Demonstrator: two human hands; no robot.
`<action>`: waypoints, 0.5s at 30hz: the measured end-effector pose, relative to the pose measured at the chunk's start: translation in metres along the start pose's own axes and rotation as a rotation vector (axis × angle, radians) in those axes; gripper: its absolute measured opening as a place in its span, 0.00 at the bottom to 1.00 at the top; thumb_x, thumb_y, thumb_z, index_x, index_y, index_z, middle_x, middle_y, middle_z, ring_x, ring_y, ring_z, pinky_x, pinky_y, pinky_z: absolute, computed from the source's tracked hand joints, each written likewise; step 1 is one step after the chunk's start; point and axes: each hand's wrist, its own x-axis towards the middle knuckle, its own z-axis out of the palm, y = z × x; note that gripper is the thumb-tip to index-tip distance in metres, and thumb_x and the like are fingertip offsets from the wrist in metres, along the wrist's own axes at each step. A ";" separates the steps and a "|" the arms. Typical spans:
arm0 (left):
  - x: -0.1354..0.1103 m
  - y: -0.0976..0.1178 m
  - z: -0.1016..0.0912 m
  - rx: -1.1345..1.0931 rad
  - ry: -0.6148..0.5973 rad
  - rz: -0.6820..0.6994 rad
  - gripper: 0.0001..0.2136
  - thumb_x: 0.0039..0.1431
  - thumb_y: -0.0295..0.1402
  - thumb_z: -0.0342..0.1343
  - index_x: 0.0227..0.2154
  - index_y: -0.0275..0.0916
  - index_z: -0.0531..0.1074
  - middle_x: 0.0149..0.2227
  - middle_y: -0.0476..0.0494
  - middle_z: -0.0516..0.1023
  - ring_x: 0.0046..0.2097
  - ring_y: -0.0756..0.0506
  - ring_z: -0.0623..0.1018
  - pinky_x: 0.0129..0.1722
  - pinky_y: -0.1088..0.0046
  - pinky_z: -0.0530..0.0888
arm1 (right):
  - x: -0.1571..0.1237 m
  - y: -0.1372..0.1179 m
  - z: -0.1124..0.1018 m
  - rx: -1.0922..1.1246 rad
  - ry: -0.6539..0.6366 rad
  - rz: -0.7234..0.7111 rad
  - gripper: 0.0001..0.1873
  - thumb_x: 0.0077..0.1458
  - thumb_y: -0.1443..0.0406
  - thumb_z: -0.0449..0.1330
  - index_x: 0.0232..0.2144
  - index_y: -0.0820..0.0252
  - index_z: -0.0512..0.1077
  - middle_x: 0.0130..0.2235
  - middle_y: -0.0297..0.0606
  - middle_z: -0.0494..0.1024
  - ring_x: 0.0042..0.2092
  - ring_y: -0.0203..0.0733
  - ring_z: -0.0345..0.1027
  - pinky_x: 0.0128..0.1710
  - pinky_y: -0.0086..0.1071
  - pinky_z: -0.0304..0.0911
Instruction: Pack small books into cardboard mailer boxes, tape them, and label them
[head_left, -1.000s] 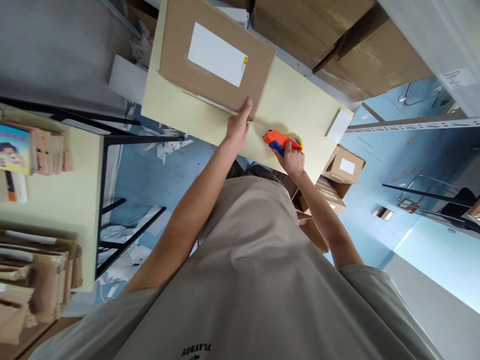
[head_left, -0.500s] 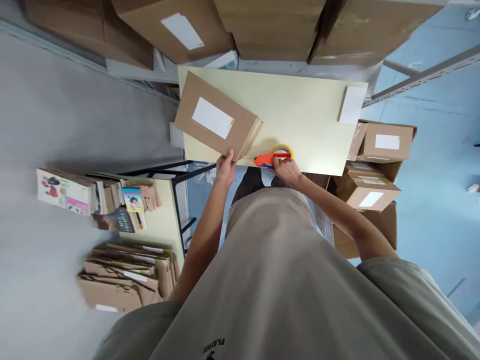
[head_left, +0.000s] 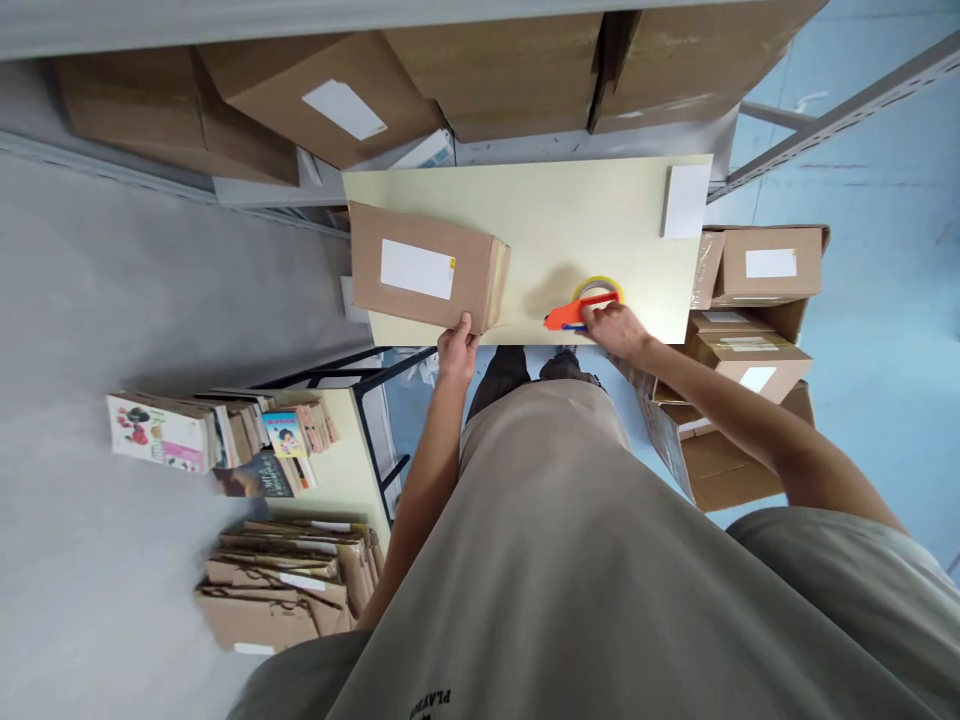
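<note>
A brown cardboard box with a white label lies on the pale yellow table, at its left end. My left hand grips the box's near right corner, fingers curled over the edge. To the right, my right hand is closed on an orange tape dispenser with a yellow tape roll, resting on the table near the front edge. A white pad lies at the table's far right corner.
Large cardboard boxes fill the shelf behind the table. More labelled boxes are stacked on the blue floor at the right. A second table at the left carries books and brown paper bags.
The box has swung round to lie square with the table's left end. My right hand slid the tape dispenser a little to the right. The camera view has shifted back.
</note>
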 end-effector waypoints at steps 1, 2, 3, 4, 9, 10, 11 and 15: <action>0.000 0.001 0.001 0.018 -0.003 -0.003 0.07 0.72 0.33 0.74 0.45 0.40 0.81 0.51 0.42 0.91 0.61 0.45 0.87 0.66 0.67 0.83 | -0.002 0.015 -0.004 -0.002 0.000 0.057 0.35 0.85 0.54 0.46 0.73 0.84 0.60 0.52 0.75 0.86 0.54 0.63 0.84 0.56 0.47 0.68; 0.000 0.003 0.001 0.037 -0.004 -0.006 0.06 0.73 0.34 0.72 0.45 0.40 0.81 0.51 0.42 0.90 0.62 0.45 0.87 0.67 0.67 0.83 | -0.002 0.030 -0.010 -0.008 0.009 0.114 0.36 0.86 0.54 0.45 0.73 0.86 0.60 0.50 0.76 0.86 0.53 0.63 0.84 0.54 0.47 0.68; 0.000 0.004 0.002 0.058 -0.003 -0.007 0.06 0.73 0.34 0.72 0.45 0.41 0.81 0.52 0.42 0.90 0.63 0.45 0.87 0.67 0.67 0.82 | 0.000 0.042 -0.016 -0.017 0.035 0.159 0.37 0.87 0.53 0.44 0.72 0.88 0.60 0.49 0.78 0.86 0.53 0.64 0.84 0.53 0.48 0.68; 0.000 0.006 0.002 0.081 0.000 -0.007 0.07 0.73 0.35 0.72 0.45 0.41 0.81 0.52 0.42 0.90 0.64 0.44 0.86 0.68 0.66 0.82 | 0.006 0.052 -0.025 -0.025 0.062 0.181 0.37 0.87 0.53 0.42 0.72 0.90 0.60 0.49 0.80 0.85 0.53 0.63 0.84 0.53 0.48 0.67; -0.004 0.012 0.005 0.171 -0.003 -0.008 0.12 0.68 0.40 0.77 0.43 0.41 0.80 0.50 0.40 0.90 0.67 0.41 0.84 0.71 0.63 0.80 | 0.079 0.051 -0.080 -0.067 0.204 0.152 0.34 0.87 0.57 0.42 0.73 0.90 0.57 0.52 0.73 0.86 0.56 0.63 0.84 0.58 0.48 0.69; -0.004 0.013 0.005 0.179 -0.006 -0.011 0.12 0.69 0.39 0.76 0.44 0.41 0.80 0.50 0.40 0.90 0.67 0.42 0.85 0.71 0.63 0.79 | 0.098 0.045 -0.091 -0.075 0.215 0.133 0.34 0.86 0.57 0.45 0.73 0.90 0.58 0.53 0.71 0.86 0.57 0.64 0.84 0.60 0.49 0.69; -0.004 0.014 0.005 0.184 -0.008 -0.018 0.12 0.69 0.39 0.76 0.44 0.41 0.80 0.50 0.40 0.90 0.67 0.42 0.85 0.71 0.63 0.79 | 0.115 0.040 -0.101 -0.085 0.223 0.102 0.34 0.86 0.59 0.44 0.73 0.90 0.58 0.54 0.71 0.86 0.58 0.64 0.84 0.62 0.49 0.69; 0.000 0.023 -0.001 0.226 -0.070 -0.045 0.12 0.69 0.37 0.75 0.47 0.43 0.79 0.55 0.41 0.89 0.70 0.44 0.81 0.72 0.65 0.78 | 0.164 0.028 -0.128 -0.118 0.230 -0.011 0.34 0.84 0.60 0.48 0.75 0.89 0.57 0.59 0.72 0.85 0.61 0.62 0.83 0.67 0.50 0.67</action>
